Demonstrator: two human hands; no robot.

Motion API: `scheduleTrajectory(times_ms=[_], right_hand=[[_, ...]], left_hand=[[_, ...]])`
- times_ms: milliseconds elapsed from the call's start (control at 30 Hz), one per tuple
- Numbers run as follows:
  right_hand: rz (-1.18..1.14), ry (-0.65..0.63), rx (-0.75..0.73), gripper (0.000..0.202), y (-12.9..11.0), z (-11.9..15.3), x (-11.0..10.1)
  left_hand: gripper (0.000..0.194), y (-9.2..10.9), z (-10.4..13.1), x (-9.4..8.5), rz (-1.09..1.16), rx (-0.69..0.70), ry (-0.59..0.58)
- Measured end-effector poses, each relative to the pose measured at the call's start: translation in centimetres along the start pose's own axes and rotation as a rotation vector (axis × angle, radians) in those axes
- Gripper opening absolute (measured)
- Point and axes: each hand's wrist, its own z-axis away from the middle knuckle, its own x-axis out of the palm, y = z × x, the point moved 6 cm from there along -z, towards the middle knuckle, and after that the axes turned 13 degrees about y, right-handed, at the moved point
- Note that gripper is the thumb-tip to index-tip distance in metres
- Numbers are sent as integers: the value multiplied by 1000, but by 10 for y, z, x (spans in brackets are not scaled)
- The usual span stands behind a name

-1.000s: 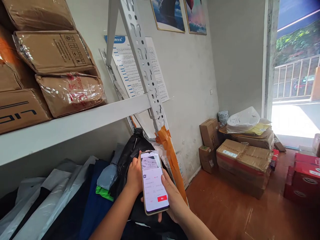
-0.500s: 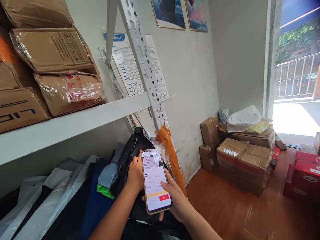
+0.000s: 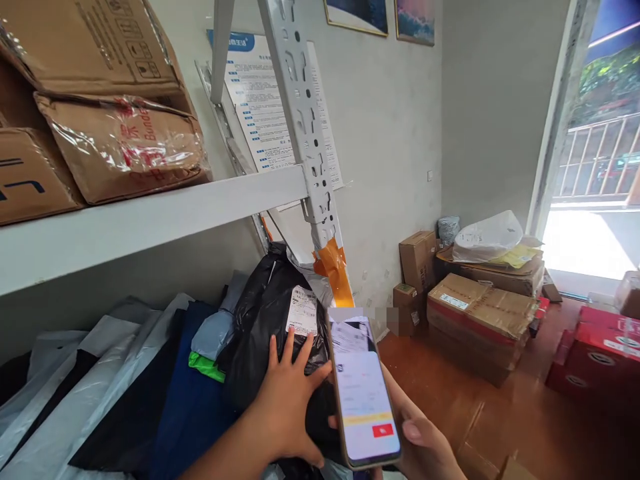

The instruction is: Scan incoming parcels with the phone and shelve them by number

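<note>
My right hand is wrapped round a smartphone, its screen lit and facing me. A photo of a label fills the top of the screen, with a red button low down. My left hand lies with fingers spread on a black plastic parcel bag. Its fingertips are just below a white shipping label stuck on that bag. Under the shelf, left of the bag, a small grey-blue packet and a bright green one are tucked in.
A white metal shelf holds cardboard boxes at upper left; its post has orange tape. Grey and white mailer bags lie beneath. More boxes and red cartons stand on the floor to the right.
My left hand has left the phone and now rests spread on the black bag. The phone has moved right and down in my right hand, uncovering the bag's label. The view has shifted slightly.
</note>
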Motion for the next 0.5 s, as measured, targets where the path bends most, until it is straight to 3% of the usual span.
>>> scheduleTrajectory(times_ms=[100,200,400,467,500], right_hand=[[71,195,-23,65,0,12,-38],[165,379,-68,82,-1,19,-64],[199,580,-128,90,-2,21,-73],[162,626,-131,90,2,23,-76],[154,640,-130,88,5,24,-77]], left_hand=[[134,5,-1,20,-99,-92,-108],[139,9,-19,22,-182,-155,-182],[128,23,-52,-12,-150,-129,-275],[102,21,-49,-32,-29,-45,-173],[85,14,-46,-45,37,-20,-57]])
